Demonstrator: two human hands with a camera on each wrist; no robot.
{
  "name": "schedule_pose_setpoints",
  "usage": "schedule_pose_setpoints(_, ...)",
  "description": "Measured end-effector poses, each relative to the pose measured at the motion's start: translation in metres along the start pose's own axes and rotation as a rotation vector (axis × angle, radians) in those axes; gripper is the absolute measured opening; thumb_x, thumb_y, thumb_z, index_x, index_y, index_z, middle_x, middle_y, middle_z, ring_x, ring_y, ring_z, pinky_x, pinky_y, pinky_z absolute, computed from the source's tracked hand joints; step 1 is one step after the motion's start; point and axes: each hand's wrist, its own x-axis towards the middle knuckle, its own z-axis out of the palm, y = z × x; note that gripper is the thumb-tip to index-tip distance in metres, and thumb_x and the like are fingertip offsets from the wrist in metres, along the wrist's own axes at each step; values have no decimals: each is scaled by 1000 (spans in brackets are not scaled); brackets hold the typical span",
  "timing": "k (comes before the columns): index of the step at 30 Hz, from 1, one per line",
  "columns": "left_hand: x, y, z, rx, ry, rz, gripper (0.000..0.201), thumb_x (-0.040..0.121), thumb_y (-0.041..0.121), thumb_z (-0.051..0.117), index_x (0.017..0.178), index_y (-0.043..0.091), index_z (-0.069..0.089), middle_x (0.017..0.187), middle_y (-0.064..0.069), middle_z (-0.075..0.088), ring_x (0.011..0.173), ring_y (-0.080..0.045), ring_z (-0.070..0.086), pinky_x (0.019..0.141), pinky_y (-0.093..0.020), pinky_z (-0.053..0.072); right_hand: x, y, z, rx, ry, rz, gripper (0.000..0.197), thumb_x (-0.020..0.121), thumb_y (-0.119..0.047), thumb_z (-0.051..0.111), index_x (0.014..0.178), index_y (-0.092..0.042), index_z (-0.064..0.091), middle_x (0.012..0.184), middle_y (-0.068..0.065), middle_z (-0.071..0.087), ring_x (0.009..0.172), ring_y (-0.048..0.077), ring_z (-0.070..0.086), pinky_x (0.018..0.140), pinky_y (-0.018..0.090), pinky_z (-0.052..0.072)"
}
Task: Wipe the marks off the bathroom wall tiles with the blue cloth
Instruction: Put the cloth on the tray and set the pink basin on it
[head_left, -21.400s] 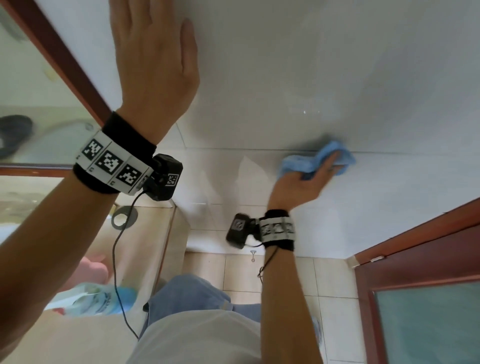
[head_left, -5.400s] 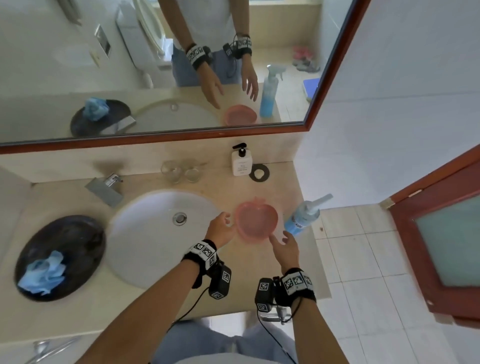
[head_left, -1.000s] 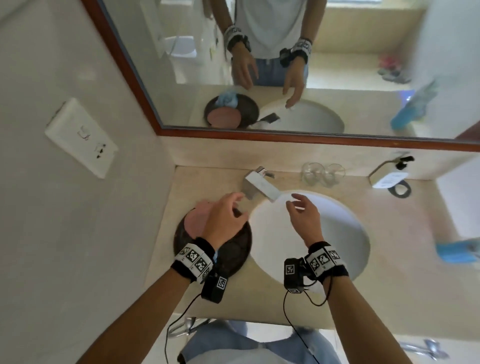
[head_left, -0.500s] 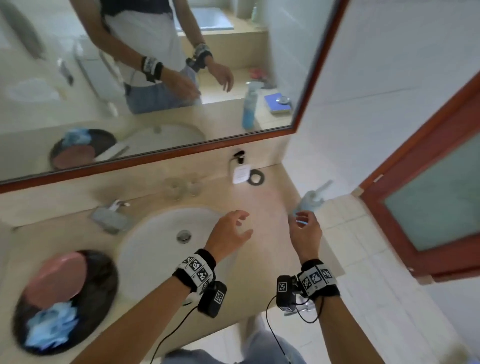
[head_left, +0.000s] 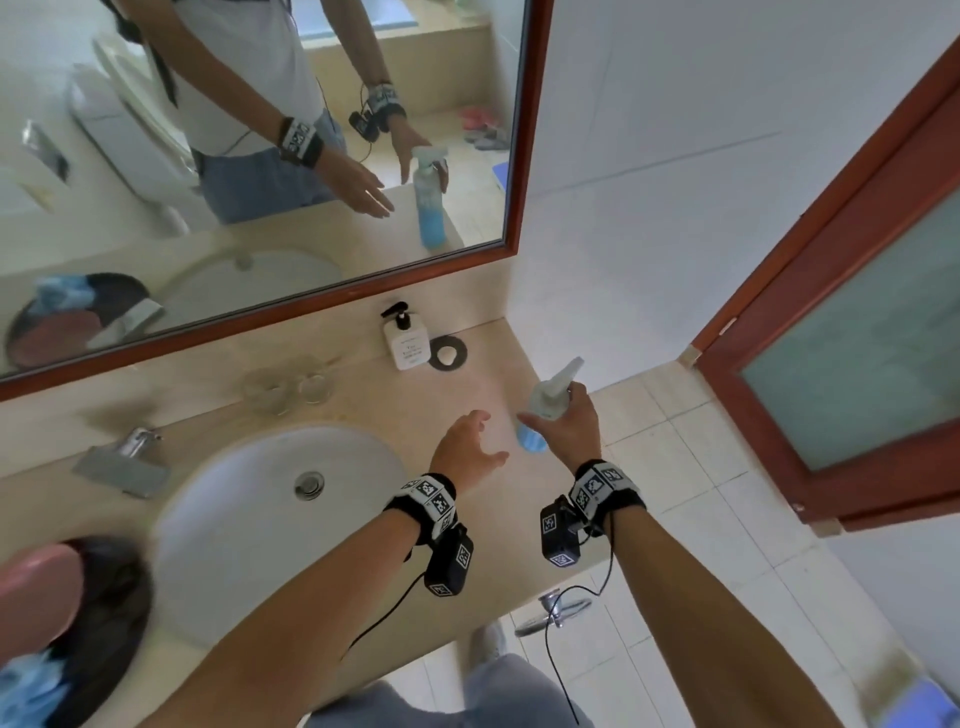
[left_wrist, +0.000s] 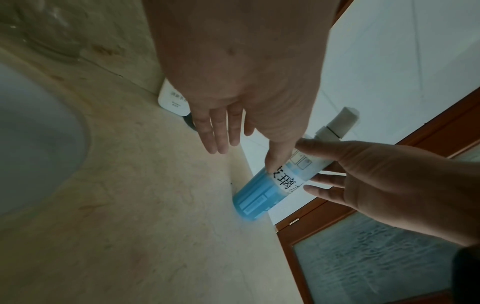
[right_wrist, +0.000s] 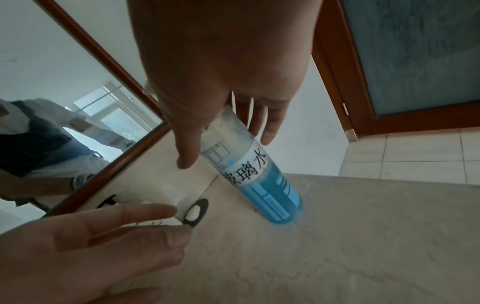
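The blue cloth lies crumpled in a black bowl at the counter's near left, far from both hands. My right hand grips a spray bottle of blue liquid that stands at the counter's right edge. In the right wrist view the thumb and fingers straddle the spray bottle. My left hand hovers just left of it, fingers relaxed and holding nothing; the left wrist view shows this left hand above the spray bottle. The white wall tiles rise to the right of the mirror.
A pink dish sits in the black bowl. The white sink and faucet fill the counter's middle. Two glasses, a soap dispenser and a black ring stand by the mirror. A red-framed door is right.
Both hands have moved from the bowl and sink over to the counter's right end. My right hand has reached the spray bottle and closed around it.
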Motion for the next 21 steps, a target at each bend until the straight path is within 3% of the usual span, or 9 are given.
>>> schedule_pose_setpoints(3, -3, -12, 1, -9, 12, -30, 70, 84, 31, 83, 145, 19, 50, 135, -5, 59, 123, -19, 60, 106, -37, 51, 1, 0, 6, -16, 63, 18, 67, 70, -29, 91, 124, -11, 55, 115, 2, 62, 105, 24, 64, 86, 38, 56)
schedule_pose_setpoints(7, -11, -26, -3, -17, 35, -33, 75, 84, 35, 82, 148, 22, 46, 139, -2, 56, 125, -18, 58, 108, -37, 50, -9, -11, 9, -25, 81, -6, 59, 68, -35, 90, 116, -18, 59, 108, -3, 66, 96, 19, 65, 75, 31, 51)
schedule_pose_setpoints(13, -40, -37, -36, -109, 178, 58, 99, 77, 43, 88, 157, 23, 34, 152, 3, 44, 138, -12, 44, 113, -33, 41, -50, -77, 33, 85, -64, -137, 49, 68, -39, 93, 104, -24, 63, 95, -13, 70, 85, 5, 69, 71, 26, 56)
schedule_pose_setpoints(15, -59, -48, -54, -146, 262, 51, 89, 76, 41, 89, 150, 22, 43, 145, 5, 51, 131, -12, 51, 109, -34, 46, -66, -102, 51, 86, -134, -194, 49, 68, -39, 94, 104, -23, 64, 94, -14, 70, 85, 4, 68, 72, 25, 57)
schedule_pose_setpoints(18, -97, -78, -87, -225, 444, -16, 65, 78, 34, 89, 134, 23, 56, 126, 9, 61, 112, -7, 58, 95, -26, 51, -93, -138, 91, 84, -258, -269, 54, 68, -40, 93, 111, -24, 66, 100, -15, 71, 90, 2, 68, 76, 27, 59)
schedule_pose_setpoints(21, -141, -124, -121, -267, 558, -89, 57, 79, 40, 89, 126, 23, 61, 116, 12, 67, 103, -4, 62, 86, -20, 51, -127, -169, 146, 55, -387, -338, 56, 67, -44, 91, 113, -25, 66, 103, -15, 71, 91, 4, 69, 81, 34, 61)
